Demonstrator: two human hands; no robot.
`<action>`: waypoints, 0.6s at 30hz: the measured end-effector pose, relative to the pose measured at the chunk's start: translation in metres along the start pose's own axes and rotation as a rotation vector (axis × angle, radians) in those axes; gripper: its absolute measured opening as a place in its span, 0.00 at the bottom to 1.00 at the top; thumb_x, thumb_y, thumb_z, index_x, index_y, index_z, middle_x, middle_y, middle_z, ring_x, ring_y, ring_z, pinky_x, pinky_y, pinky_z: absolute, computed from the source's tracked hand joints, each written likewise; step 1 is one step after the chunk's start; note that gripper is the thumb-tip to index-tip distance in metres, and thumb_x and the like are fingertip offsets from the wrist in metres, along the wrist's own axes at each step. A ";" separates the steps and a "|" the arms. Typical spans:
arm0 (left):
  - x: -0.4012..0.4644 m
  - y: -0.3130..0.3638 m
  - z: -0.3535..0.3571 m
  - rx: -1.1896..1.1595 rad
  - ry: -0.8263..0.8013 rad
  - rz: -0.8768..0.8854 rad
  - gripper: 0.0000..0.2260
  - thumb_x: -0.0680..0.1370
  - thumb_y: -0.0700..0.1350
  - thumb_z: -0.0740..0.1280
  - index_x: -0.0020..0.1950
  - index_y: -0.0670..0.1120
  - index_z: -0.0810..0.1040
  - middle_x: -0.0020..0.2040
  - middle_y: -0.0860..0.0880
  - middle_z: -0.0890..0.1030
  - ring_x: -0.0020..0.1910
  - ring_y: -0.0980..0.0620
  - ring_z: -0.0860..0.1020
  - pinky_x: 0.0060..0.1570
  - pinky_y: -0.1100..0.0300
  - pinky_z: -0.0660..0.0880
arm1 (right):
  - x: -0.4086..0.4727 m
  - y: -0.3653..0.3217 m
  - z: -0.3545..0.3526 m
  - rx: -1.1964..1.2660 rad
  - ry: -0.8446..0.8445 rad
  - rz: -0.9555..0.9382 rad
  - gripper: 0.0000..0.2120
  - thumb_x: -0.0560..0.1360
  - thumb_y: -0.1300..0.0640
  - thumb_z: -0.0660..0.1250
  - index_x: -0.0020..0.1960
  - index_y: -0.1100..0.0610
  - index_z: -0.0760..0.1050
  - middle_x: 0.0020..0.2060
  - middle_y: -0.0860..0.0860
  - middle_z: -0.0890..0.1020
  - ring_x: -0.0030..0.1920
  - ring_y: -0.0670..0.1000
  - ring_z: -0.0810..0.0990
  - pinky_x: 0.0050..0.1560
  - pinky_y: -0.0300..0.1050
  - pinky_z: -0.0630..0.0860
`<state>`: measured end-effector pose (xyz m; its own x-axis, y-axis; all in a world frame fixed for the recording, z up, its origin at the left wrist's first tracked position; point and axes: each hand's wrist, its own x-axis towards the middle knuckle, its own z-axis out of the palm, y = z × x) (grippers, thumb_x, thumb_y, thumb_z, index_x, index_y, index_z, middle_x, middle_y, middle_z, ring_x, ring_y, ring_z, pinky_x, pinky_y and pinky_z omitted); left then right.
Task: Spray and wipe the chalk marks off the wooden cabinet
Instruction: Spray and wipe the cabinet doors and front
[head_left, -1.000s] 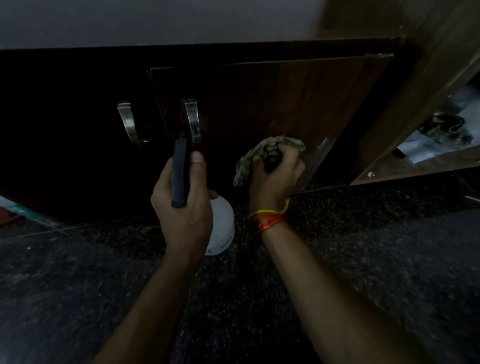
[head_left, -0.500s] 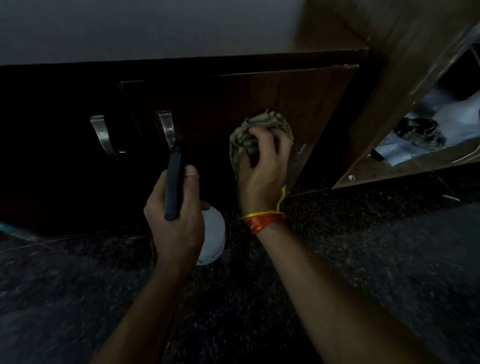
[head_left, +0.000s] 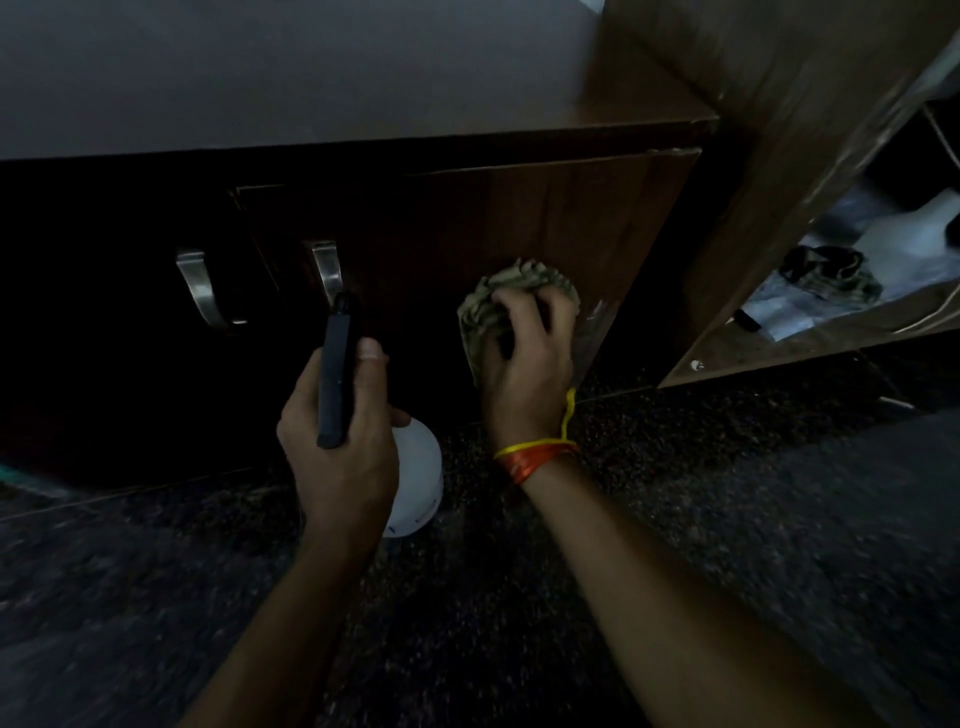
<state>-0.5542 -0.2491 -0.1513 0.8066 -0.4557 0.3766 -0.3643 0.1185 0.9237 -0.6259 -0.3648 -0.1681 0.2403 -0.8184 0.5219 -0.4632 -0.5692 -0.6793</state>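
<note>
Low down, right hand (head_left: 524, 364) presses crumpled greenish cloth (head_left: 511, 296) flat against wooden cabinet door (head_left: 571, 223), fingers curled tight over it. Faint pale smear (head_left: 597, 312) on door just right of cloth. Left hand (head_left: 343, 447) fully closed round white spray bottle (head_left: 415, 478), black nozzle head (head_left: 337, 364) aimed at door, thumb on top. Two metal handles (head_left: 324, 270) left of cloth. Speckled dark floor (head_left: 727, 519) below.

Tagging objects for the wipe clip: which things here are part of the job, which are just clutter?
In use:
- cloth, bunched in right hand, pressed on cabinet door
- spray bottle, in left hand

Lying about:
- papers and dark bundle on open shelf
- door handles
</note>
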 end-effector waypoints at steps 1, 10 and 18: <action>0.002 0.001 0.001 -0.002 0.002 0.006 0.07 0.79 0.59 0.61 0.42 0.62 0.73 0.34 0.59 0.78 0.27 0.52 0.76 0.31 0.53 0.75 | 0.004 -0.004 -0.001 0.006 0.019 -0.025 0.16 0.71 0.66 0.66 0.59 0.59 0.77 0.60 0.61 0.72 0.62 0.62 0.72 0.60 0.56 0.73; -0.005 -0.002 0.004 -0.022 -0.023 -0.019 0.09 0.79 0.59 0.61 0.42 0.57 0.74 0.34 0.48 0.78 0.28 0.51 0.75 0.31 0.62 0.74 | -0.014 0.017 0.003 -0.082 -0.105 -0.022 0.14 0.75 0.65 0.65 0.60 0.59 0.77 0.63 0.64 0.72 0.65 0.64 0.70 0.65 0.55 0.70; -0.007 -0.001 0.011 -0.001 -0.021 -0.026 0.12 0.79 0.59 0.61 0.41 0.53 0.74 0.32 0.40 0.75 0.27 0.51 0.76 0.30 0.63 0.73 | 0.019 0.000 -0.013 -0.046 0.100 -0.126 0.17 0.72 0.67 0.65 0.60 0.59 0.77 0.61 0.60 0.73 0.64 0.60 0.71 0.63 0.53 0.70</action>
<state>-0.5646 -0.2555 -0.1562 0.8058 -0.4774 0.3505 -0.3425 0.1072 0.9334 -0.6324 -0.3793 -0.1509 0.2141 -0.7275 0.6518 -0.4736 -0.6609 -0.5821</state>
